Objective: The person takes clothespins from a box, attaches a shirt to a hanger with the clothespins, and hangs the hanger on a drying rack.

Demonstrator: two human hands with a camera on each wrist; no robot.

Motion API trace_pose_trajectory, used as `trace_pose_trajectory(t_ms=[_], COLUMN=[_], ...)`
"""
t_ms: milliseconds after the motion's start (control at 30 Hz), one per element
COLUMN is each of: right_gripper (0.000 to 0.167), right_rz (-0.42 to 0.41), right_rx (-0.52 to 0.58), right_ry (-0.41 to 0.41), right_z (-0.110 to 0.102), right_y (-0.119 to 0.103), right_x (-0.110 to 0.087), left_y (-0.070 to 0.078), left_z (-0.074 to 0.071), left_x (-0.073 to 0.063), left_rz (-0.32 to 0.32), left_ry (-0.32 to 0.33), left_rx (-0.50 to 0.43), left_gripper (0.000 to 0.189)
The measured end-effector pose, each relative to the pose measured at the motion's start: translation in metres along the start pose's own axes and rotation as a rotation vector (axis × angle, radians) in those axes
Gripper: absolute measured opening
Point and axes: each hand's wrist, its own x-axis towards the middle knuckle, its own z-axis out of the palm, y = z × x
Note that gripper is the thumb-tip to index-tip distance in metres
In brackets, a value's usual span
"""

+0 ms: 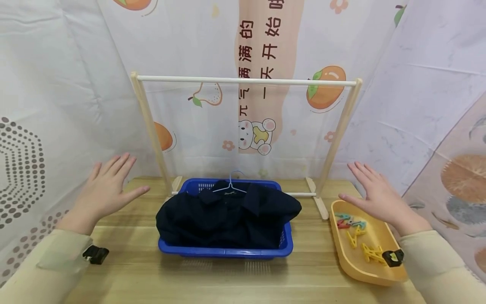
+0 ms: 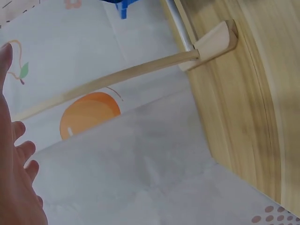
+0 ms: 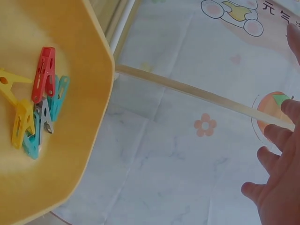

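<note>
Between the two hands, well apart from both, sits a blue rectangular plastic basket (image 1: pixel 228 253) heaped with a dark, collared cloth garment (image 1: pixel 228 223) that bulges past its sides. At the garment's neck, midway between the hands, lies a thin pale-blue hanger (image 1: pixel 230 185), its hook pointing away from the person. The left hand (image 1: pixel 110 190) is raised, its fingers straight and thumb spread, near the left post of a pale wooden rack with white rails (image 1: pixel 247 80); that rack stands across the space between the hands, just behind the basket. The right hand (image 1: pixel 379 202), likewise raised with fingers extended, is nearest to a yellow, round-cornered tray (image 1: pixel 360 275). Below that hand, inside the tray, lie small red, yellow, blue-green and grey clothespins (image 1: pixel 373 253). Beneath both hands spreads a light wood-grain tabletop (image 1: pixel 129 270).
</note>
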Motion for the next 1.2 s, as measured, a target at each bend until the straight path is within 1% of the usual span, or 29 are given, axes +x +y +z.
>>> trace_pose_trajectory(t_ms=[200,400,567,800,1033,1200], right_gripper=[0.093,0.088,0.084,0.079,0.073,0.068], right_rz=[-0.003,0.012,-0.011,0.004,-0.012,-0.010], right_rx=[0.031,0.099,0.150,0.241,0.339,0.401], right_ry=[0.060,0.087,0.115,0.123,0.131,0.131], right_z=[0.001,0.002,0.006,0.011,0.013,0.013], right_y=[-0.002,-0.009,-0.011,-0.015,-0.024,-0.030], right_x=[0.000,0.003,0.007,0.009,0.013,0.017], left_y=[0.011,0.014,0.017,0.021,0.027,0.031], left_z=[-0.003,-0.003,-0.003,-0.002,-0.001,-0.001], left_x=[0.004,0.009,0.010,0.013,0.017,0.019], left_rz=[0.011,0.012,0.015,0.028,0.035,0.038], left_ry=[0.019,0.026,0.036,0.056,0.048,0.048], left_rx=[-0.013,-0.031,-0.056,-0.085,-0.101,-0.107], left_gripper=[0.100,0.100,0.098,0.096,0.096,0.096])
